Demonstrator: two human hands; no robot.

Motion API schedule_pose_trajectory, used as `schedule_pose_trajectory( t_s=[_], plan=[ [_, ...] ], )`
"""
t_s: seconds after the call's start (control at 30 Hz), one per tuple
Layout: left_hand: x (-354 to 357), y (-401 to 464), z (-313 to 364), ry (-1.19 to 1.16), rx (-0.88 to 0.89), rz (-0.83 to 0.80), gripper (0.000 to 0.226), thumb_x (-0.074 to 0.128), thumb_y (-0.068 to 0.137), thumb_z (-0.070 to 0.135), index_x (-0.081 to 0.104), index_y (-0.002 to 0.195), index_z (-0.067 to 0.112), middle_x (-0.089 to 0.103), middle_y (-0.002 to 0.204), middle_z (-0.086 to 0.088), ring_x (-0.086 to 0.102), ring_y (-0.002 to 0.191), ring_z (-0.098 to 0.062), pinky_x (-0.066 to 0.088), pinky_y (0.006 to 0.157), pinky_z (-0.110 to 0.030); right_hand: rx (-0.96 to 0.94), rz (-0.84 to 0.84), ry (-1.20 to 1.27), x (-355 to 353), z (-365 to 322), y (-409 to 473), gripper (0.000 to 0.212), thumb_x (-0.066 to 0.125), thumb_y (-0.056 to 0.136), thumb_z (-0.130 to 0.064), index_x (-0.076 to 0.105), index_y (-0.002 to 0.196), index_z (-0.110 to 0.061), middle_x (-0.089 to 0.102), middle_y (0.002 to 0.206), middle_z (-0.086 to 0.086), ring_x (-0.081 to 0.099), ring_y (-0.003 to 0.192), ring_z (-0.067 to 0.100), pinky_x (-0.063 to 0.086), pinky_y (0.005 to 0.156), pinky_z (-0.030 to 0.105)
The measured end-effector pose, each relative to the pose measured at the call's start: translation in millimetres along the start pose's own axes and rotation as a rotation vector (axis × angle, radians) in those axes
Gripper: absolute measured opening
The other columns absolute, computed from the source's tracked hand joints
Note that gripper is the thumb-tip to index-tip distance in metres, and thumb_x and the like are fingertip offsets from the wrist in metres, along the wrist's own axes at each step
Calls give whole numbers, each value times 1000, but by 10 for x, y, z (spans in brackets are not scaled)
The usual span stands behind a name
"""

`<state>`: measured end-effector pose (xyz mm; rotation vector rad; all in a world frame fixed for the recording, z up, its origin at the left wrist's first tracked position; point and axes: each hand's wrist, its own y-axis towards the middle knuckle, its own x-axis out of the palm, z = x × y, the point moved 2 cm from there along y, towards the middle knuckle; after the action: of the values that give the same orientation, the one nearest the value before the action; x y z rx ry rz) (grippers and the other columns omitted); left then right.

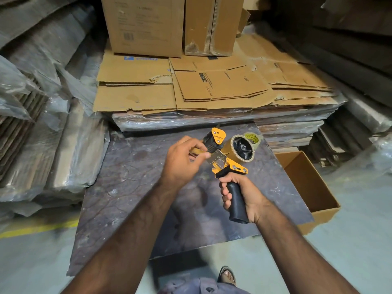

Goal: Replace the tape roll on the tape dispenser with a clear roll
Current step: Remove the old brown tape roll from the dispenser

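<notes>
Tape dispenser (228, 164) held above the counter (135, 187): rigid, light. Right hand (244, 194), grip clenched on its handle. Brown roll (241, 148) mounted; best drawn off by its rim. Left hand (180, 162) pinches the flimsy, sticky tape end (198, 151).

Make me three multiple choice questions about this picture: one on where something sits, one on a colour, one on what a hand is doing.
1. Where is the spare tape roll?
A. On the dark slab behind the dispenser
B. Inside the open box
C. On the floor by the foot

2. What colour is the tape dispenser frame?
A. Red
B. Orange-yellow
C. Blue

3. What is the right hand doing?
A. Resting flat on the slab
B. Lifting a box
C. Gripping the black handle

Answers: 1 A, it sits at the slab's far edge; 2 B, the plates are orange-yellow; 3 C, fingers wrap the handle.
</notes>
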<state>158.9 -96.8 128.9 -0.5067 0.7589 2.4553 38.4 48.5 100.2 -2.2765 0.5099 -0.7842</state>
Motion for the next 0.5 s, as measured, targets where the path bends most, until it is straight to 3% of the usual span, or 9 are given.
schedule_pose_trajectory(
  t_s=[0.1, 0.2, 0.33, 0.5],
  plan=[
    [-24, 155, -23, 79, -12, -78, 8, 83, 82, 19, 75, 83, 17, 69, 84, 6, 60, 73, -1, 43, 65, -11, 11, 15, -36, -74, -57, -26, 14, 70, 69, -17, 59, 61, -14, 55, 55, 0, 46, 37, 9, 42, 36, 19],
    [-73, 286, 14, 99, -11, -146, 7, 83, 82, 21, 76, 82, 20, 70, 83, 11, 64, 79, -4, 50, 72, -21, 12, 29, -67, -170, -147, -47, 21, 66, 80, -16, 60, 61, -12, 56, 54, 1, 47, 37, 10, 43, 36, 19],
    [6, 345, 173, 115, 53, -161, 8, 84, 81, 22, 76, 79, 23, 71, 82, 9, 65, 78, -7, 54, 70, -25, -26, 38, -84, -290, -317, -92, 24, 65, 82, -16, 61, 59, -10, 59, 55, 3, 50, 39, 11, 45, 37, 19],
    [42, 527, 256, 55, -23, -140, 9, 85, 81, 22, 76, 79, 25, 74, 80, 15, 68, 78, -1, 55, 77, -22, -53, 36, -28, -485, -460, -126, 18, 64, 81, -14, 62, 64, -9, 59, 57, 5, 50, 39, 11, 46, 37, 20]
  ],
)
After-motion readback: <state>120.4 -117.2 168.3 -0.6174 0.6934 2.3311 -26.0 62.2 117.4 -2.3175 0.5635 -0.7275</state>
